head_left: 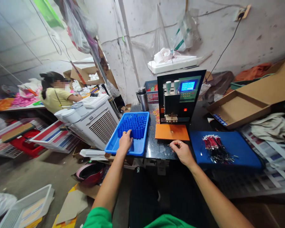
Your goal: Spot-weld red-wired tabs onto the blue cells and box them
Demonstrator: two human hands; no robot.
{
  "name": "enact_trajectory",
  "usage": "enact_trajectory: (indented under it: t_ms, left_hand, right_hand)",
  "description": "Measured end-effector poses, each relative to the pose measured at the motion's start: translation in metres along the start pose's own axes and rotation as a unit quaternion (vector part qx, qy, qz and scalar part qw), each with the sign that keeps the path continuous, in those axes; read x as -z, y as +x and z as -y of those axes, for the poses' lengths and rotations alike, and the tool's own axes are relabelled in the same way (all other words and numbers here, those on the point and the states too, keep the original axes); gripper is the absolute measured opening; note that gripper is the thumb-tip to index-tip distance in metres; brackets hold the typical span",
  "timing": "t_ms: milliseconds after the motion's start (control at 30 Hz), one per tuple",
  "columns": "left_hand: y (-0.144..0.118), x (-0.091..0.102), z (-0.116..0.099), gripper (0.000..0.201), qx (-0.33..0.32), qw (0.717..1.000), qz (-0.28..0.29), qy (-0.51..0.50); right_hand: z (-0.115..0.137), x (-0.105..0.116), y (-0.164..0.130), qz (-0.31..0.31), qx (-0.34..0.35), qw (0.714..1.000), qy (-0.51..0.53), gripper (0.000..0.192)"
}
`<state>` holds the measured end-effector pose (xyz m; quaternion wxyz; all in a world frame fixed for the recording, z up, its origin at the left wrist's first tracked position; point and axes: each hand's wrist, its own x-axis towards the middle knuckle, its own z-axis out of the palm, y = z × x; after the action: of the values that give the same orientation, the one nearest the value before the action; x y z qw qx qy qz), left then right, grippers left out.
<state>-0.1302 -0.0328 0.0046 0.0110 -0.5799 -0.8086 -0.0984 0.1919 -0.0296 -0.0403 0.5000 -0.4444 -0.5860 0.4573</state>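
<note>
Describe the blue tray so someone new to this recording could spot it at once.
Start at the black machine with the lit display on the dark tabletop. Left of it sits a rectangular blue plastic tray. Unlike the flat blue surface on the right, it has raised walls and holds closely packed blue cylinders.

Upper wall (144, 15), approx. 12 o'clock, is fairly well lit; area under table (153, 152), 6 o'clock, is left dim. Blue glow is emitted by screen (188, 85), approx. 2 o'clock. Edges are stretched & blurred, esp. 4 and 9 o'clock.
</note>
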Motion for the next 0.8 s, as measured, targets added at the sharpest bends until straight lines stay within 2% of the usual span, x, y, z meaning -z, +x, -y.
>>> enact_trajectory:
  t_ms: [133, 233, 300, 367, 467, 533, 600, 700, 800]
  left_hand:
    - [-0.003, -0.002, 0.002, 0.034, 0.004, 0.999, -0.015, -0.036]
    - [-0.008, -0.002, 0.006, 0.026, -0.001, 0.994, -0.028, -0.105]
    - [-0.011, -0.001, 0.004, 0.026, 0.003, 0.982, -0.049, -0.182]
    - [-0.012, 0.0, -0.006, 0.03, -0.004, 0.954, -0.082, -0.288]
    - [-0.009, -0.001, -0.042, 0.043, -0.051, 0.884, -0.1, -0.454]
    - [-0.005, -0.005, -0.077, 0.048, -0.086, 0.84, -0.088, -0.529]
    - [0.002, -0.012, -0.116, 0.049, -0.11, 0.809, -0.073, -0.573]
    - [0.013, -0.027, -0.164, 0.048, -0.134, 0.787, -0.053, -0.599]
    - [0.022, -0.04, -0.19, 0.038, -0.156, 0.805, -0.029, -0.572]
  right_hand:
    - [-0.003, 0.004, -0.002, -0.002, -0.004, 1.0, -0.004, 0.049]
    - [-0.006, 0.008, -0.002, -0.011, -0.011, 1.0, 0.003, 0.05]
    - [-0.008, 0.01, -0.001, -0.017, -0.02, 1.0, 0.017, 0.05]
    - [-0.008, 0.011, 0.002, -0.026, -0.031, 0.998, 0.038, 0.05]
    - [-0.007, 0.013, 0.01, -0.056, -0.039, 0.995, 0.073, 0.049]
    - [-0.006, 0.013, 0.015, -0.077, -0.039, 0.992, 0.091, 0.048]
    - [-0.006, 0.015, 0.018, -0.086, -0.04, 0.99, 0.104, 0.045]
    - [-0.007, 0.019, 0.018, -0.088, -0.044, 0.988, 0.118, 0.042]
    - [-0.008, 0.028, 0.017, -0.096, -0.049, 0.987, 0.118, 0.04]
